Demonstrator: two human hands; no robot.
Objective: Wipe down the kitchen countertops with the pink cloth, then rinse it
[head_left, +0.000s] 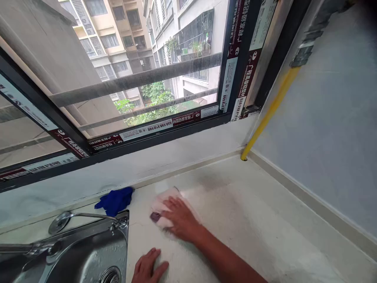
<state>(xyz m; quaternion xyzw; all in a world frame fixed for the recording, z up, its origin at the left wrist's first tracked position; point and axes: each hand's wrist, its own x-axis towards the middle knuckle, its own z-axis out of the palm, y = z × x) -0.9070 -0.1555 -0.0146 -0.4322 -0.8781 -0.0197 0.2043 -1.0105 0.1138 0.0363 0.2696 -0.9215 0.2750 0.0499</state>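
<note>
Under my right hand [181, 218] a pale pink cloth [161, 199] with a dark purple patch lies against the light countertop [250, 220]. The fingers of that hand are spread over the cloth and pressing it down, slightly blurred. My left hand [149, 267] rests on the counter at the bottom of the view, beside the sink's right edge. Its fingers are stretched out and apart, with nothing in them; the wrist is cut off by the frame.
At the left is a stainless steel sink [85, 243] with a metal faucet [29, 248]. A crumpled blue cloth [116, 201] lies behind its corner. A yellow pipe [272, 110] rises from the counter's back corner. A dark window frame [159, 135] runs along the back.
</note>
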